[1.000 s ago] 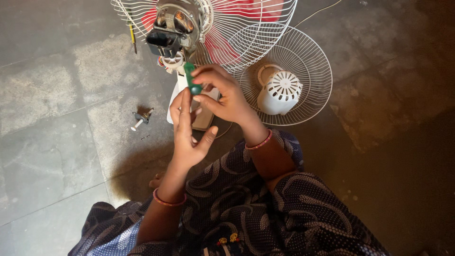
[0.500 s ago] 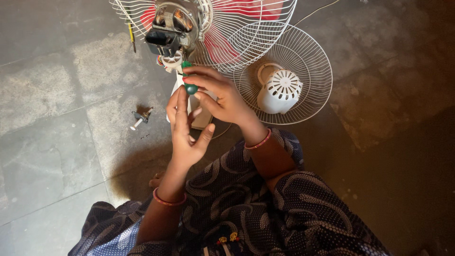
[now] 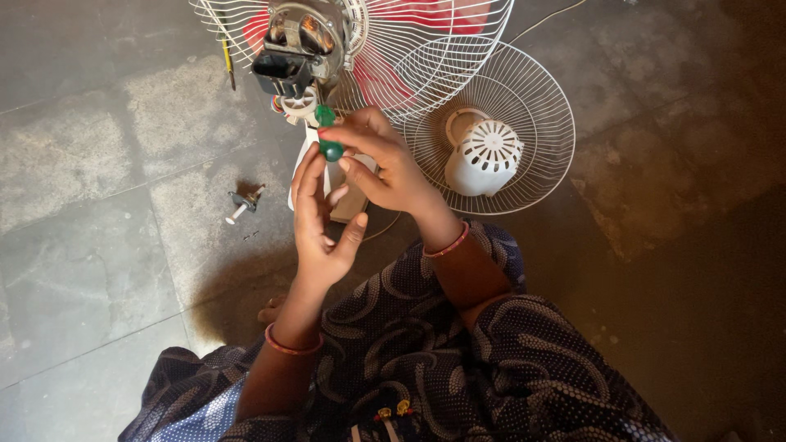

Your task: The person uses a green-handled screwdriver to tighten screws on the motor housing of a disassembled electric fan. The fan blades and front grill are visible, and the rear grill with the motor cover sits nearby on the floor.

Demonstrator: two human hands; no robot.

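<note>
The person sits on a grey stone-tile floor (image 3: 98, 164), worn pale in patches and brown and shadowed to the right. The right hand (image 3: 385, 164) pinches a green-handled screwdriver (image 3: 329, 135) just below the bare fan motor (image 3: 299, 41) at the far edge. The left hand (image 3: 319, 221) stands open beside it, fingers straight, holding nothing. A detached white grille (image 3: 540, 164) with a motor cover (image 3: 483, 155) lies right; a small metal part (image 3: 244, 201) lies left.

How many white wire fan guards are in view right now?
2: one white wire fan guard still on the fan behind the motor; the other flat on the floor, holding the white plastic motor cover.
</note>
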